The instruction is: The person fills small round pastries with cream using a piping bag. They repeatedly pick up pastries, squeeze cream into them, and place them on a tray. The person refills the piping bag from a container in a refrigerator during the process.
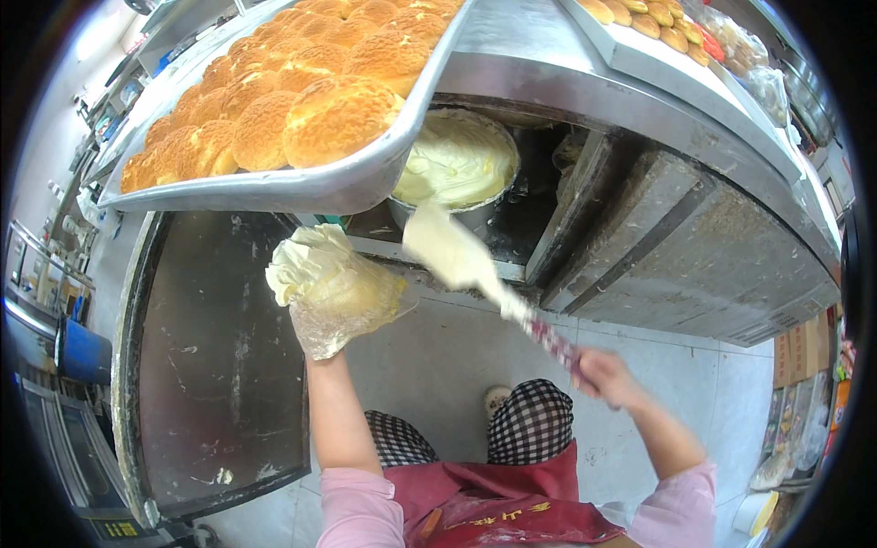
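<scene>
My left hand [336, 308] is hidden inside a clear plastic piping bag [329, 335], whose folded top is heaped with pale yellow cream [312, 264]. In my right hand [603, 377] is the dark red handle of a spatula [455, 253], its blade thickly coated with cream. The blade is at the near rim of a round metal tub of cream [459, 161], which stands inside the open under-counter cabinet. Whether the blade touches the tub, I cannot tell.
A metal tray [274, 195] of golden crusted buns overhangs the counter [548, 75] at upper left. An open cabinet door [226, 356] stands at left. A second tray of buns [644, 61] is at upper right, above a closed metal door [685, 246].
</scene>
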`<state>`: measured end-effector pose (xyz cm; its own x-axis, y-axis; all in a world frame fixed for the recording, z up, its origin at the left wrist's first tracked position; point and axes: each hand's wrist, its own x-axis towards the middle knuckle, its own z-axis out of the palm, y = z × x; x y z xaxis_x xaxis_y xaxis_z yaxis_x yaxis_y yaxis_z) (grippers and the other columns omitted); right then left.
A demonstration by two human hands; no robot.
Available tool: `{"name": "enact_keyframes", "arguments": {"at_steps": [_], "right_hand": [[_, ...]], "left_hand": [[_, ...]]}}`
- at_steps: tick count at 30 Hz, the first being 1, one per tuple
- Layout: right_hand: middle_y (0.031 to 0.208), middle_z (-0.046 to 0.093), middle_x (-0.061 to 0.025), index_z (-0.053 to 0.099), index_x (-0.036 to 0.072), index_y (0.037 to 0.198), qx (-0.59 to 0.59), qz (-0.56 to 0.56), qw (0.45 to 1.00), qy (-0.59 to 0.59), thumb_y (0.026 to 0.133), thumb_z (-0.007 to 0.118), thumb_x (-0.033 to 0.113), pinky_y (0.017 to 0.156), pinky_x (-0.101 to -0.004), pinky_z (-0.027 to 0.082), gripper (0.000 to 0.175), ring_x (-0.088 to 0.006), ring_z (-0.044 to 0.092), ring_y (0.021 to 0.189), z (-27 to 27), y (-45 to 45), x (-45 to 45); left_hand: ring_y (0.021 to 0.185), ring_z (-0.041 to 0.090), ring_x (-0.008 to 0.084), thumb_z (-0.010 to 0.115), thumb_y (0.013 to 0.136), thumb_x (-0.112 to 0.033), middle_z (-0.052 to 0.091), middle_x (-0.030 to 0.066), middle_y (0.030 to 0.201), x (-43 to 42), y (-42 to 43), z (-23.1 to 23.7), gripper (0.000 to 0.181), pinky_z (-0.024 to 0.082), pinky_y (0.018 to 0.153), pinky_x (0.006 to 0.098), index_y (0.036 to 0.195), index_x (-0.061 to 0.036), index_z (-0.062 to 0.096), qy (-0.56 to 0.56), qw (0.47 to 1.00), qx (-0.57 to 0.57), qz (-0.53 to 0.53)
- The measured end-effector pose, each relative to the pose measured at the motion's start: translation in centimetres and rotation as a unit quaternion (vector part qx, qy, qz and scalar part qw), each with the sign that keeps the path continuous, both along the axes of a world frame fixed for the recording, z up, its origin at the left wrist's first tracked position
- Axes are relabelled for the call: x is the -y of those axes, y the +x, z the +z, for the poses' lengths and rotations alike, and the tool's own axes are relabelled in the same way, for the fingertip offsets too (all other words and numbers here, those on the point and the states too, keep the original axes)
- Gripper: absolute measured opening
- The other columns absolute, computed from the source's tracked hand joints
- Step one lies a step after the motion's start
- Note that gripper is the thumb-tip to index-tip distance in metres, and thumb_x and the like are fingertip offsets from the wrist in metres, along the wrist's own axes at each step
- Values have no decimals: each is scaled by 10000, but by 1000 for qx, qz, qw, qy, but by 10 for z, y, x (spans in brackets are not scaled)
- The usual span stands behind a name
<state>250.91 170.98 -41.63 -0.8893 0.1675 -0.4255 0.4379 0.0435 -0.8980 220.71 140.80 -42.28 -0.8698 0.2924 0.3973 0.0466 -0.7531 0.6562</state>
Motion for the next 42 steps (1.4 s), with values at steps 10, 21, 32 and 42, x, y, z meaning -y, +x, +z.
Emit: {"name": "enact_keyframes", "arguments": {"at_steps": [10,21,32,42], "right_hand": [[848,637,-230,606,-21,1002,-35,42,768,638,805,492,49,744,-467,494,238,-387,624,814,22,-230,-68],[848,634,-249,638,-54,894,-91,157,820,542,827,520,108,713,-419,495,211,-359,632,768,-20,-315,-65],[625,538,-39,580,12,857,-32,13,998,-55,945,447,157,386,-251,342,216,-89,458,450,-55,-286,-56],[688,554,-24,572,8,1061,-176,-48,965,186,930,503,183,521,-257,433,230,-93,499,537,-41,-138,-43]], "left_hand": [[1086,530,233,555,896,-288,527,108,1208,3,1,-4,423,461,933,367,1234,-54,453,-41,997,61,19],[1064,530,192,543,916,-217,524,91,1202,0,2,-10,424,468,907,330,1279,-38,416,-78,995,30,61],[1085,515,221,517,919,-223,516,90,1204,-10,-20,-43,351,444,934,357,1220,-52,455,-36,995,87,32],[1103,491,195,448,958,-261,505,56,1202,-65,-32,-47,364,392,984,331,1265,-69,415,-172,977,-113,-60]]}}
